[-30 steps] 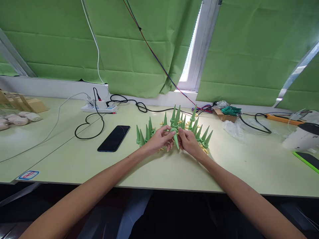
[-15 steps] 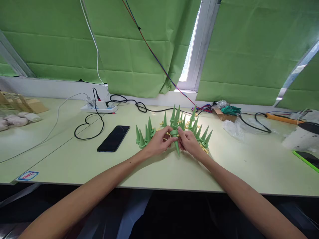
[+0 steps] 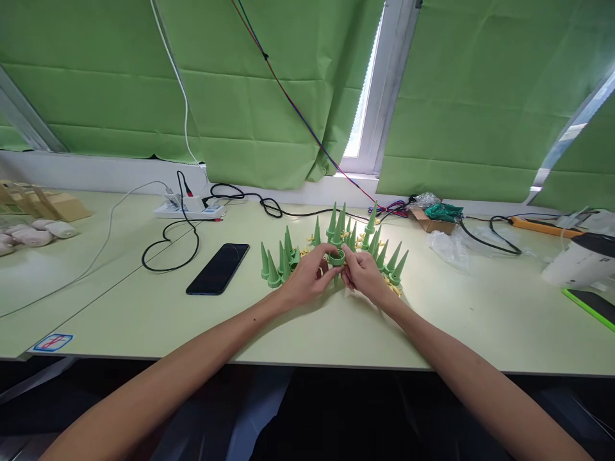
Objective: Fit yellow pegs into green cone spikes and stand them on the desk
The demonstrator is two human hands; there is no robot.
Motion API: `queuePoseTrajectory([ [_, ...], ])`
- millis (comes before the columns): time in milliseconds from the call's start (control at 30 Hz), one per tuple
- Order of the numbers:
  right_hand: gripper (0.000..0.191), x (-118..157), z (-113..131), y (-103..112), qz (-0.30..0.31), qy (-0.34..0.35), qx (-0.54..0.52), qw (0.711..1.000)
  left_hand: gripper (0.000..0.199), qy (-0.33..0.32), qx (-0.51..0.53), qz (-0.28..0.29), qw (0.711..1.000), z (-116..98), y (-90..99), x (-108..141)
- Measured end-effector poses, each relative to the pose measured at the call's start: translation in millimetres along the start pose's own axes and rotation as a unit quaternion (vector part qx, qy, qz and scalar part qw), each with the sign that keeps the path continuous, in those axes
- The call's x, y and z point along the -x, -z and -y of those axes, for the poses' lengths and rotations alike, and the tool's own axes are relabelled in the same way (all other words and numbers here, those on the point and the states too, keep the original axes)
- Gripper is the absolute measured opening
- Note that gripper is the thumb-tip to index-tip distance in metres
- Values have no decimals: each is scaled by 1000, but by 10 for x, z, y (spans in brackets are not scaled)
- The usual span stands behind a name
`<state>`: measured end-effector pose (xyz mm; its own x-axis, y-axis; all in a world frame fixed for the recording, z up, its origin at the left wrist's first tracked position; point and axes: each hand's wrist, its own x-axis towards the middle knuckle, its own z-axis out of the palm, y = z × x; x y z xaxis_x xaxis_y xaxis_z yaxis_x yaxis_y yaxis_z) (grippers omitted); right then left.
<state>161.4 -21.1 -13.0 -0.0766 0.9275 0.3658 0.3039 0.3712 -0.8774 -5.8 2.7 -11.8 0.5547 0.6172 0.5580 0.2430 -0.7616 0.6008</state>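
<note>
Between my two hands is a green plastic cone-shaped spike point(image 3: 337, 258), its open ring end facing up toward me and its point downward, partly hidden by fingers. My left hand point(image 3: 307, 276) grips the ring from the left with thumb and forefinger. Closed on the right side of the same spike is my right hand point(image 3: 364, 274); whether a small yellow piece is also in its fingers I cannot tell. Behind the hands several more green spikes point(image 3: 371, 221) stand point up on the table. Small yellow plastic pieces point(image 3: 393, 286) lie among them, some beside my right wrist.
A black phone point(image 3: 218, 269) lies left of the spikes. Farther back are a power strip point(image 3: 189, 208) and black cables point(image 3: 271, 206). To the right stand a small cardboard box point(image 3: 432, 222), clear plastic bags point(image 3: 449, 250) and a white-and-black device point(image 3: 579, 259).
The held spike has tipped so its open ring now faces up toward me and its point shows less. Both hands stay in nearly the same place. The view has shifted slightly.
</note>
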Motion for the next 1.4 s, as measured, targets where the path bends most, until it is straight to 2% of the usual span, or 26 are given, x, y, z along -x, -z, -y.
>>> queuePoseTrajectory([
  [167,71,5,8,-29,-28,14,-5,999,34,19,12,7,1000,-56,-2,15],
  [300,69,-4,-20,-37,-43,27,-21,998,34,28,46,-27,998,-75,-4,10],
  [433,64,5,-3,-33,-60,30,-48,997,28,73,70,-64,993,-104,16,-11],
  [500,62,16,21,-27,-73,42,-50,995,34,105,86,-61,989,-110,25,-25],
  [567,62,26,41,-19,-81,54,-44,994,46,141,115,-41,982,-106,28,-42],
  [667,61,29,45,-12,-73,70,-32,994,60,202,192,28,960,-93,22,-71],
  [733,60,25,31,-10,-65,76,-31,995,63,234,249,72,937,-84,14,-88],
  [800,60,19,11,-12,-61,74,-32,995,64,251,291,91,919,-75,8,-99],
  [1133,65,28,7,1,-29,62,1,998,60,279,359,100,885,-63,6,-95],
  [1400,62,29,-6,1,-6,56,-2,998,57,228,339,97,908,-57,35,-76],
])
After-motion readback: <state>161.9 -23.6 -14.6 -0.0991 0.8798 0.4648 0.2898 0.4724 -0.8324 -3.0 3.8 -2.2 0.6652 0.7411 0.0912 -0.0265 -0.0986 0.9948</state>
